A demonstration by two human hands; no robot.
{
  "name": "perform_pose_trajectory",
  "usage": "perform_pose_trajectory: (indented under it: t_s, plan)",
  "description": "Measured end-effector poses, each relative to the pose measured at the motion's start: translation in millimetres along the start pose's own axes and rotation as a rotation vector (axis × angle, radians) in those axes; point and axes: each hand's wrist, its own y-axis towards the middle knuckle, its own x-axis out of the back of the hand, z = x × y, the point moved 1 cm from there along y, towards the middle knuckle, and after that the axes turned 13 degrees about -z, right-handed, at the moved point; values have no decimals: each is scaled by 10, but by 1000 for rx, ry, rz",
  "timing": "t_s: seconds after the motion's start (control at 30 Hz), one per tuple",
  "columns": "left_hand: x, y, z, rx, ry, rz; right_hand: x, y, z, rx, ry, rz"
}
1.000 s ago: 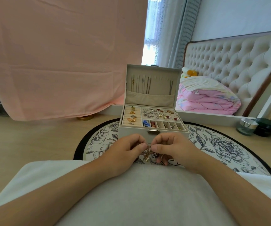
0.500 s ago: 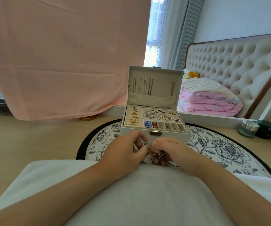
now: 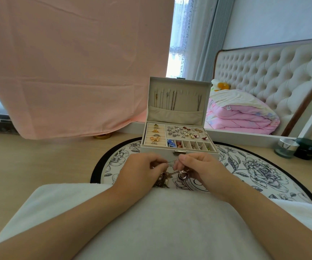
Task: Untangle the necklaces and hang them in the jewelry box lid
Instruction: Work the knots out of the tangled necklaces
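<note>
Progress done: several thin chains [image 3: 170,100] already hang in a row inside the upright lid of the cream leatherette jewelry box [image 3: 177,84], most grouped toward its left and middle, one pair near the right; their lower ends drop behind the beige fabric pocket [image 3: 174,117].

Progress left: by my judgement the task is partway through; a knotted bundle of gold and silver necklaces [image 3: 163,180] is not yet separated, and the pegs between the hung groups [image 3: 187,93] look free, though they are too small to count.

Step in hand: teasing one strand out of the knot, as far as I can judge.

Left hand [image 3: 142,169]: fingers curled, thumb and forefinger pinching one end of a fine silver chain [image 3: 172,161].

Right hand [image 3: 202,167]: fingertips pinching the other end of that chain, with more of the bundle gathered under the curled fingers.

Where the necklaces are: held between both hands, just in front of the box's front wall [image 3: 151,150] and above the round black-rimmed floral mat [image 3: 254,171].

How the necklaces look: a short stretch runs nearly taut between the hands; below it hangs a dense clump with a ring-shaped silver pendant [image 3: 182,175] and brownish-gold links. How many necklaces are in it I cannot tell.

Handling: links this fine probably snag and tighten if pulled hard.
</note>
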Motion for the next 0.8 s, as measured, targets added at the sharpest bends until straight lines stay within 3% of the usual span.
perform_pose_trajectory:
  t_s: [0.13,0.33,0.47,0.57,0.67,0.8]
  plan:
    - [30,42,5,290,-244,49,54,4,-17,-16,76,6]
    - [44,71,-16,502,-445,41,180,44,-34,-85,146,74]
    - [30,89,-102,769,-903,151,170,40,-26,-125,38,159]
    - [42,96,-125,845,-1069,271,133,10,40,-164,10,203]
    - [42,115,-57,756,-893,321,157,25,27,-74,-184,116]
    - [11,77,-34,511,-446,242,178,72,27,13,-164,-182]
